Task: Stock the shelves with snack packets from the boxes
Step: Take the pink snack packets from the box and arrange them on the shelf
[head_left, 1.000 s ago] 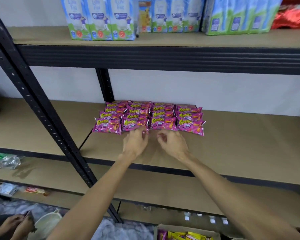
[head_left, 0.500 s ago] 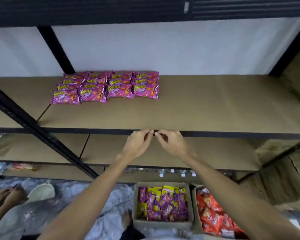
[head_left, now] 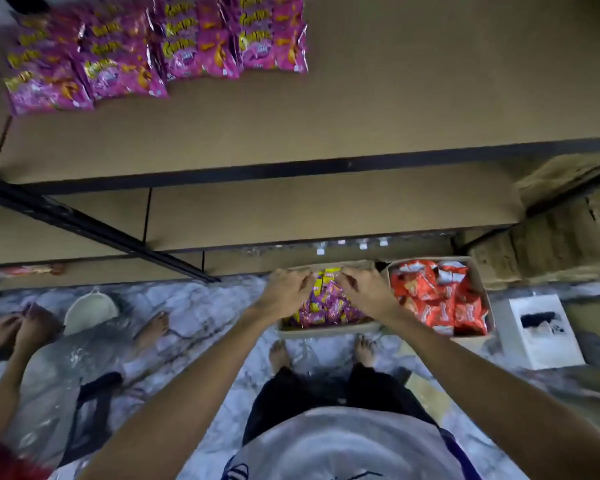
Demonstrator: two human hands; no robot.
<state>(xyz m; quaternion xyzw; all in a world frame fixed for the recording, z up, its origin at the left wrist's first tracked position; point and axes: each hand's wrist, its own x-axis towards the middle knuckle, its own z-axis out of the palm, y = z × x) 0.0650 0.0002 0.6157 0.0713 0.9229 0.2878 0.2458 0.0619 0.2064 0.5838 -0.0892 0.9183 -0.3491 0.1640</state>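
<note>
Head view: left hand point(head_left: 284, 289) and right hand point(head_left: 365, 289), fingers curled, over purple packets point(head_left: 326, 304) in the box point(head_left: 326, 330) (grip unconfirmed); recommend gathering a compact bundle before lifting.

your left hand point(head_left: 284, 289) and right hand point(head_left: 364, 291) have dropped from the front row of pink packets point(head_left: 153, 46) on the shelf point(head_left: 361, 116), past its front edge, to the box point(head_left: 326, 331) on the floor. both are now over its purple-and-yellow packets point(head_left: 326, 304), fingers curled down. your view has tilted down with them.
</note>
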